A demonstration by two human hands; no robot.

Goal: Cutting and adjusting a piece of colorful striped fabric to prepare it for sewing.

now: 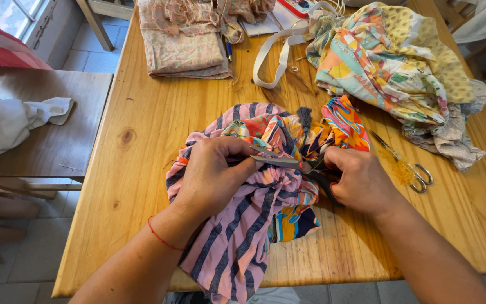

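Two hands work striped fabric (237,225); left hand (212,177) pinches it; right hand (361,180) clasps scissors (293,163).

Bare table (142,146) is left open to the left of the striped fabric bundle (237,225). Passage on the right is obstructed by small scissors (406,166) and a patterned cloth heap (389,62); the far edge is blocked by folded fabric (181,39).

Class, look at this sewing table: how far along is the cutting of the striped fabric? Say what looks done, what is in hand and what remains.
Done: little that shows; no cut-off pieces can be told apart. In hand: the left hand bunches the pink striped fabric while the right hand works scissors at its gathered edge. Left: most of the striped cloth looks uncut. A second pair of scissors lies unused on the wooden table.
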